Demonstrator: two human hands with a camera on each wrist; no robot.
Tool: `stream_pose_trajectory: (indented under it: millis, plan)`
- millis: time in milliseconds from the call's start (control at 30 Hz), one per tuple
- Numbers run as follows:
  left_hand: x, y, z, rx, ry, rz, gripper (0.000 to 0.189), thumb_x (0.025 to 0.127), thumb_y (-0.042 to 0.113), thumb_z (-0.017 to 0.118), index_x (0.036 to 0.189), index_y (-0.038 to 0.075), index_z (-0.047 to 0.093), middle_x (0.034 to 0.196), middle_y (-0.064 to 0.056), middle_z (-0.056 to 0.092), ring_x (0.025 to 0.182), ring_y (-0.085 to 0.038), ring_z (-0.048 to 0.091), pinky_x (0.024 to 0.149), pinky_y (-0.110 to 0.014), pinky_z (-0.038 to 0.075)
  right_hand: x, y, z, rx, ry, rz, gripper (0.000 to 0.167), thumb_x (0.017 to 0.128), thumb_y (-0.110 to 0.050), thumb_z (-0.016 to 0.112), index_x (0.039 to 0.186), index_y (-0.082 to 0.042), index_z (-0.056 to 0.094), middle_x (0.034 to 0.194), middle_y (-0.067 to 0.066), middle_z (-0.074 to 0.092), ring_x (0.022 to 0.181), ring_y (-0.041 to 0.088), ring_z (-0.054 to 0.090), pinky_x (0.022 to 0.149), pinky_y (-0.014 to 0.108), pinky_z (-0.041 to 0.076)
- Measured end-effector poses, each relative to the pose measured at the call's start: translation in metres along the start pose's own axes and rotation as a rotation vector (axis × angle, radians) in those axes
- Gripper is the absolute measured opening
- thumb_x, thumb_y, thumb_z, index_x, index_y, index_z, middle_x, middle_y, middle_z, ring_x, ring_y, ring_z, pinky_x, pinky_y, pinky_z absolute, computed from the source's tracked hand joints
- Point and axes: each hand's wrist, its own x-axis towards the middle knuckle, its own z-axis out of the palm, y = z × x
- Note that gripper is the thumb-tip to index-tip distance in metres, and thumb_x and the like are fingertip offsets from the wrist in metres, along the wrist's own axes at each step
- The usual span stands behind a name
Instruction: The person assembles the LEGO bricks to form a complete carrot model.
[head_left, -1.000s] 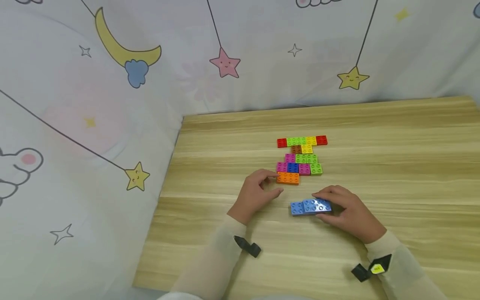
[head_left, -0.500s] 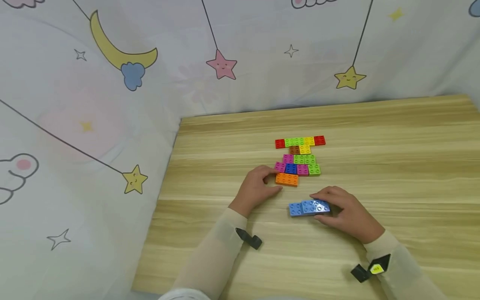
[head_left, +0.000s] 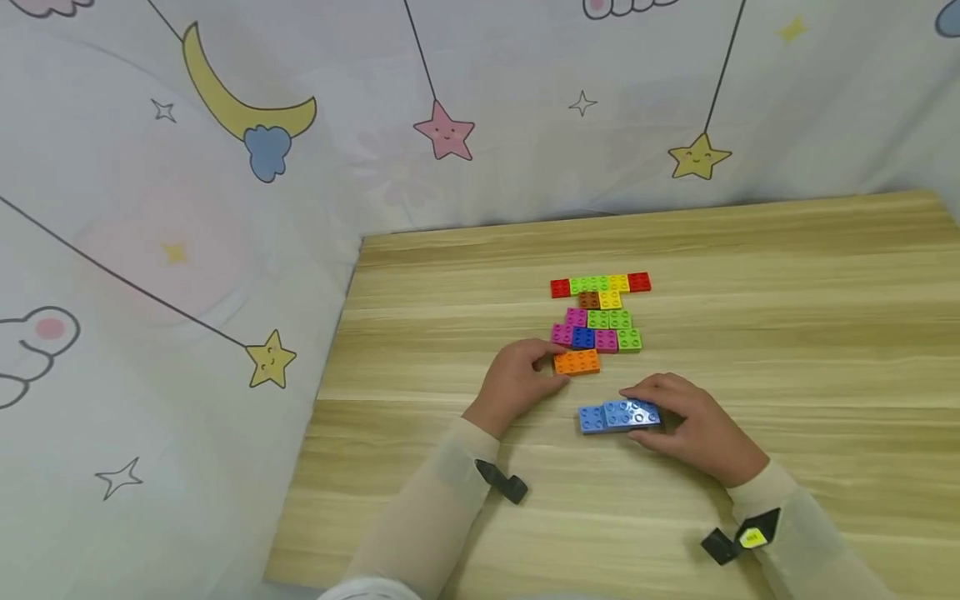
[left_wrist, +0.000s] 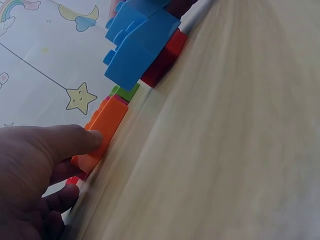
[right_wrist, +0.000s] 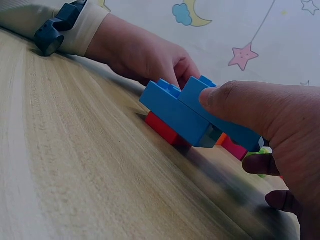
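My left hand pinches the left end of an orange toy building brick between thumb and fingers. In the left wrist view the thumb lies along the near side of that orange brick. On the right, my right hand holds the upper light blue brick, thumb on its near side. This brick sits stepped on a lower light blue brick, whose left end sticks out. Beneath them a red brick shows in the right wrist view. My right fingertips behind the blue bricks are partly hidden.
Behind the orange brick lie rows of flat-laid bricks: magenta, dark blue, green, brown, yellow and red. The wooden table meets a patterned white cloth at its back and left.
The orange brick has come away from the magenta and blue row toward me and turned slightly. My left thumb has closed onto it. The right hand and blue bricks look steady.
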Motion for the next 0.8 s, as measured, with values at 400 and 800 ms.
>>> stream_pose_trajectory:
  millis: [400, 800]
  plan:
    - [-0.019, -0.007, -0.005, -0.253, 0.052, 0.075, 0.027, 0.086, 0.025, 0.086, 0.113, 0.029, 0.079, 0.100, 0.012, 0.068, 0.090, -0.013, 0.059, 0.078, -0.031, 0.053, 0.001, 0.001, 0.000, 0.018, 0.001, 0.005, 0.053, 0.076, -0.014, 0.094, 0.126, -0.017, 0.074, 0.119, -0.009, 0.066, 0.107, 0.010, 0.061, 0.096, 0.012, 0.045]
    - [-0.051, -0.010, -0.009, -0.335, -0.007, 0.273, 0.029, 0.084, 0.020, 0.088, 0.111, 0.023, 0.078, 0.111, 0.013, 0.073, 0.096, -0.010, 0.064, 0.087, -0.029, 0.056, -0.001, 0.003, 0.001, 0.012, -0.014, 0.035, 0.051, 0.078, -0.016, 0.093, 0.125, -0.022, 0.075, 0.119, -0.009, 0.066, 0.106, 0.010, 0.060, 0.094, 0.017, 0.050]
